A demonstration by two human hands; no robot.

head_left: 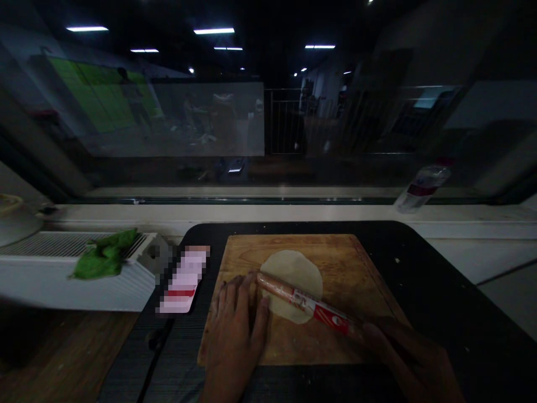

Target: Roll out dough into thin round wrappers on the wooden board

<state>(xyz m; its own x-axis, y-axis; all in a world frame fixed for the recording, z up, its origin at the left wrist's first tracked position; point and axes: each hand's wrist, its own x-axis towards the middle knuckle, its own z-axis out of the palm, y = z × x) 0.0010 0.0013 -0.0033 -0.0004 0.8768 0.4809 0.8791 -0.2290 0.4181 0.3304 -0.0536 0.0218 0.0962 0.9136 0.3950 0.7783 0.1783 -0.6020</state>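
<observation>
A flat round of pale dough (293,274) lies on a wooden cutting board (335,257). Across the dough runs a thin wooden rolling pin (306,305) with a red and white label. My left hand (237,324) rests flat on the pin's left end, fingers stretched out and pressing down. My right hand (403,352) lies over the pin's right end near the board's right front corner; its fingers look flat, but the light is dim.
The board sits on a black mat (440,291). A pink and white packet (184,280) lies left of the board. A green cloth (104,257) lies on a white radiator. A plastic bottle (422,187) rests on the window sill behind.
</observation>
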